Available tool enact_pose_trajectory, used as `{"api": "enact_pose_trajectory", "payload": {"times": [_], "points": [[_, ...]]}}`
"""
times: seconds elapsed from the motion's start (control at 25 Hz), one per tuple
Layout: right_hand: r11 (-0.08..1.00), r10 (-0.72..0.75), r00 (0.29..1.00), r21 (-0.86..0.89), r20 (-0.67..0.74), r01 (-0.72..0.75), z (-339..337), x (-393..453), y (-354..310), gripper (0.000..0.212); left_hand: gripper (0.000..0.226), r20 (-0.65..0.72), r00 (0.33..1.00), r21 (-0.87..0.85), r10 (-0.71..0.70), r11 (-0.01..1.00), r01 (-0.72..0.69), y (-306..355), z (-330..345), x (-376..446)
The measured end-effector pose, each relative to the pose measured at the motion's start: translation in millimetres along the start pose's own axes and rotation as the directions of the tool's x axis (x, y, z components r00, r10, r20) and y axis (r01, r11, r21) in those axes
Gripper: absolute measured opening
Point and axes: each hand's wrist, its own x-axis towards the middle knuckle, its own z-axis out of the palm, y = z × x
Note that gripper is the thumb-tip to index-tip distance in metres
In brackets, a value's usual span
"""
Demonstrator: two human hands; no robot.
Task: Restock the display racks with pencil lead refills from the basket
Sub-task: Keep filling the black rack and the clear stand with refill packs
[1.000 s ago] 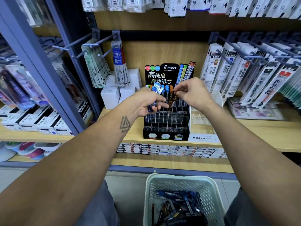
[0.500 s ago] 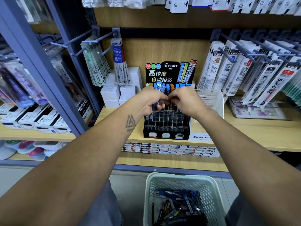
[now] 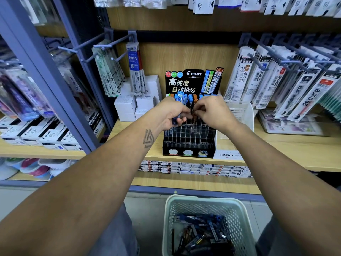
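Two hands meet at the centre of the frame, over the upper rows of the black tiered display rack [image 3: 189,139] standing on the wooden shelf [image 3: 276,150]. The left hand [image 3: 170,115] is curled round a small bundle of blue lead refill cases [image 3: 180,97], whose tops stick up above the knuckles. The right hand [image 3: 212,112] has its fingertips drawn together against the left hand's fingers, apparently pinching one dark, slim case; the case itself is mostly hidden, so I cannot be certain. Blue and orange cases already fill the rack's back row, just behind the hands, while the clear slots in the lower rows look largely unfilled.

Judging from this, the step in hand is peeling a single refill out of the bundle to seat it in a slot. The next move probably calls for matching the case to the slot labelled with its grade, then lowering it upright between the thin dividers without knocking its neighbours.

Plenty of stock is left: the white basket [image 3: 171,218] at the bottom centre of the frame, on the floor below the shelf, holds a loose heap of blue and dark cases.
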Motion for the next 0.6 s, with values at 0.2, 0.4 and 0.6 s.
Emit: {"api": "enact_pose_trajectory", "payload": {"times": [0.2,0.4,0.6], "points": [[0.660,0.267,0.959,0.707,0.096,-0.255,-13,-1,-15,0.015,0.011,0.221,0.975,-0.070,-0.004,0.997,0.020,4,0,-14],[0.408,0.264,0.940,0.858,0.216,-0.311,-24,-10,-17,0.012,0.016,0.319,0.947,-0.095,-0.037,0.993,0.071,2,-1,-17],[0.446,0.334,0.927,0.837,0.172,-0.317,-30,-9,-3,0.021,0.009,0.278,0.958,-0.111,-0.063,0.989,0.097,1,-6,-17]]}}
